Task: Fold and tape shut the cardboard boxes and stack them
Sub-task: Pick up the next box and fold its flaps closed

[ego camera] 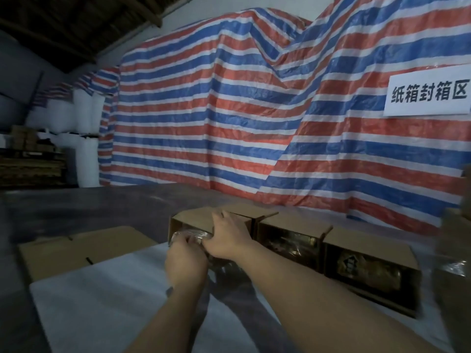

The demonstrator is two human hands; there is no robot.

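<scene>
Striped red, white and blue tarpaulin fills the background, with a white sign cut off at the right edge. Dim light and blur make the box contents hard for me to read. My left hand curls its fingers round a clear-wrapped item at the mouth of the nearest open cardboard box. My right hand presses on that box's flap with fingers spread. Two more open boxes sit to its right in a row, holding dark wrapped goods. A flat cardboard sheet lies on the table beside white foam.
</scene>
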